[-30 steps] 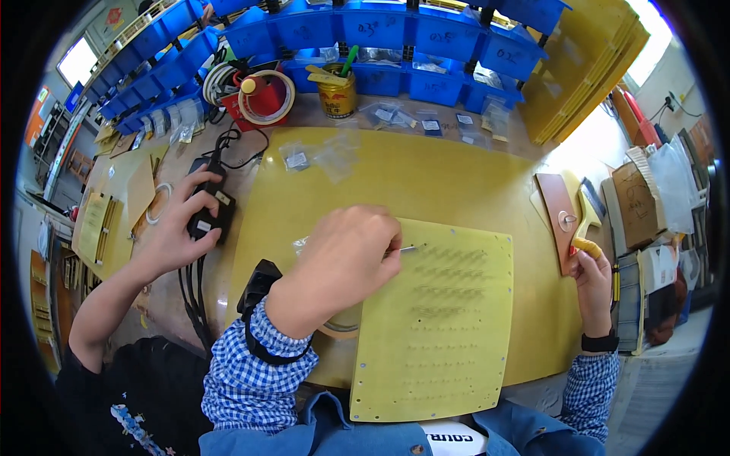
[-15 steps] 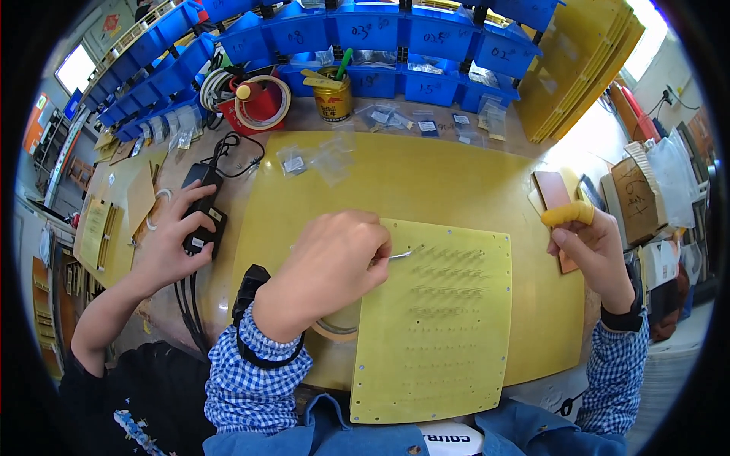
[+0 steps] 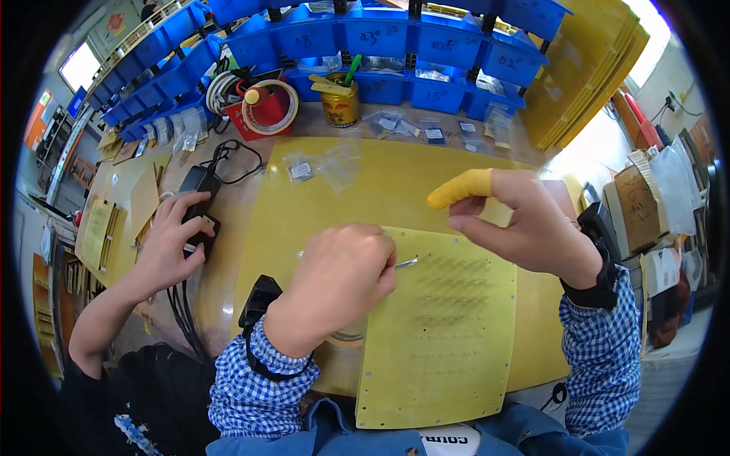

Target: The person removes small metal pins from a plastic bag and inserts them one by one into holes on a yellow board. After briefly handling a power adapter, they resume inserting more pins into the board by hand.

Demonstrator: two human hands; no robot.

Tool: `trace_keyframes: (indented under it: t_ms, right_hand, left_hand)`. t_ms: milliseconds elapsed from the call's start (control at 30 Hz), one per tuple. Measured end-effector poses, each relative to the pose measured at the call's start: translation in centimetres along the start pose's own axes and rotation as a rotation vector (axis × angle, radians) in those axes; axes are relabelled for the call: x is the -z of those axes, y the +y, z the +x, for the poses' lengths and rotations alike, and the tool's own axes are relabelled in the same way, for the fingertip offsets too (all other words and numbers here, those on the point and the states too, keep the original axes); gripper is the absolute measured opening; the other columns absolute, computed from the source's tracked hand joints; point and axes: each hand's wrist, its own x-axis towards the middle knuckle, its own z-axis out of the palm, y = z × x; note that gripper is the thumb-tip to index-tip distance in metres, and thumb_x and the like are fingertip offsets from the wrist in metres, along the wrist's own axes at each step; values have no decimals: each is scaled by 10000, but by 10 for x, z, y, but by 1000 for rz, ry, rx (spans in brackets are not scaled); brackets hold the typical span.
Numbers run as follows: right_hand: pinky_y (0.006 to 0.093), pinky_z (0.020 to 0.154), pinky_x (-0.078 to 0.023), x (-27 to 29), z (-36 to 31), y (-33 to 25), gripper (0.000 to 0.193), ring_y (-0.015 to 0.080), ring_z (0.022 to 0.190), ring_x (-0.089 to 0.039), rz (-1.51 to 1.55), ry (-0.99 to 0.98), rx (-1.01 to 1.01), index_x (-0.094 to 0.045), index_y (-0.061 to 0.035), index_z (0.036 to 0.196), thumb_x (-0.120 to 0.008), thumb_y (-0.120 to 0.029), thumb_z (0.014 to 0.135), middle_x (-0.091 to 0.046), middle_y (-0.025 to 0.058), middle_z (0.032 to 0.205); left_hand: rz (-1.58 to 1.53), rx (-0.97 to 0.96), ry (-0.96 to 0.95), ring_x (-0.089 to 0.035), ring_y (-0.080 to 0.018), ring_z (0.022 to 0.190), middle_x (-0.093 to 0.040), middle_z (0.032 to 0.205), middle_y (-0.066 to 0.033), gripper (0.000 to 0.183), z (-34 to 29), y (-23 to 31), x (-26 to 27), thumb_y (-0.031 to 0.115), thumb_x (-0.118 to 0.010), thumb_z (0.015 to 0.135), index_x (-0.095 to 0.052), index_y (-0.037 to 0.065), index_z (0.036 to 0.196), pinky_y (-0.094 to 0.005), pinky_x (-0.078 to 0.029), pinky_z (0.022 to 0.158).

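My left hand (image 3: 334, 277) is closed round a slim metal tool (image 3: 407, 263); only its silver tip shows, over the upper left of a yellow panel (image 3: 441, 403). The panel has rows of small dots, and the upper rows carry fine dark wire-like pieces. Above the panel's upper right corner, my right hand (image 3: 525, 224) has thumb and index finger apart, with no object visible between them. A yellow finger cot (image 3: 464, 186) covers that index finger. Partly hidden under my left wrist is a ring-shaped roll (image 3: 346, 338).
At left, a co-worker's hand (image 3: 179, 235) rests on a black box (image 3: 199, 237) with cables. Small plastic bags (image 3: 298, 169) lie on the yellow sheet (image 3: 258, 228). Behind stand a gold can (image 3: 340, 110), a tape roll (image 3: 287, 121) and blue bins (image 3: 372, 36). A cardboard box (image 3: 637, 201) is at right.
My right hand has moved left from beside the copper-coloured plate to above the panel's upper right. My left hand keeps its hold on the tool, nearly in place. The view has shifted slightly.
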Motion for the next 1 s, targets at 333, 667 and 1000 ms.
trace_keyframes:
  t_ms: [333, 667, 1000]
  right_hand:
    - [426, 596, -468, -32, 25, 11, 95, 347, 699, -615, -137, -324, 124, -538, -9, 798, -602, -62, 752, -638, 139, 730]
    - [391, 721, -436, -45, 26, -4, 204, 298, 771, -570, -379, -489, 43, -559, -60, 858, -696, -117, 719, -622, 84, 794]
    - [407, 671, -423, -60, 19, 8, 200, 337, 658, -576, -406, -425, 225, -514, 14, 849, -626, -59, 700, -577, 140, 649]
  left_hand:
    - [-37, 54, -14, -634, -284, 700, -638, 728, -109, 86, -4, 2, 4, 84, -665, 679, -651, 12, 725, -371, -502, 633]
    - [-102, 55, 19, -618, -346, 681, -627, 710, -160, 50, -4, 1, 6, 53, -637, 679, -630, 3, 675, -428, -498, 616]
    - [-161, 86, -16, -623, -349, 693, -636, 713, -167, 56, -3, -1, 8, 67, -660, 683, -657, 12, 691, -433, -499, 636]
